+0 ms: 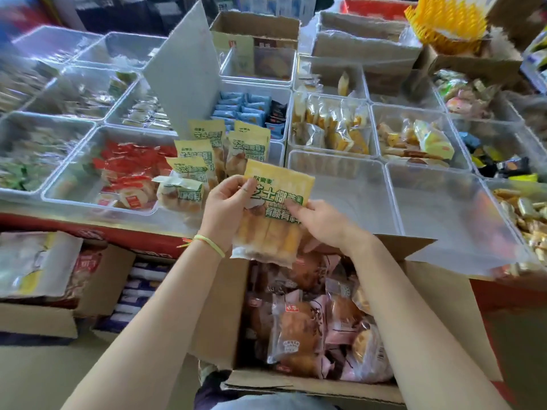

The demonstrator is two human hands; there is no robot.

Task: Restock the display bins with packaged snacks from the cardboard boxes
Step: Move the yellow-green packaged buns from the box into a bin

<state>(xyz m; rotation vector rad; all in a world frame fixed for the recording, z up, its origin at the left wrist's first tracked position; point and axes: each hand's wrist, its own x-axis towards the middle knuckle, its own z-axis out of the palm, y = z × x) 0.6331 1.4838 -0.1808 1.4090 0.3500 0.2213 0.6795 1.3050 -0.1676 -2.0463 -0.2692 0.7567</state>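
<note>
A yellow bread packet with green lettering [273, 214] hangs upright above the open cardboard box [216, 315]. My left hand [225, 208] grips its left edge and my right hand [322, 220] pinches its right side. Several matching yellow packets [204, 155] stand in the clear bin [177, 214] just ahead of my hands. The box below holds brown and pink wrapped buns [299, 324].
An unfilled clear bin [340, 184] lies right of the yellow packets, another [444, 208] beyond it. A white divider panel [186, 75] leans upright behind. Red packets [130, 170] fill the left bin. More boxes [38, 291] sit lower left.
</note>
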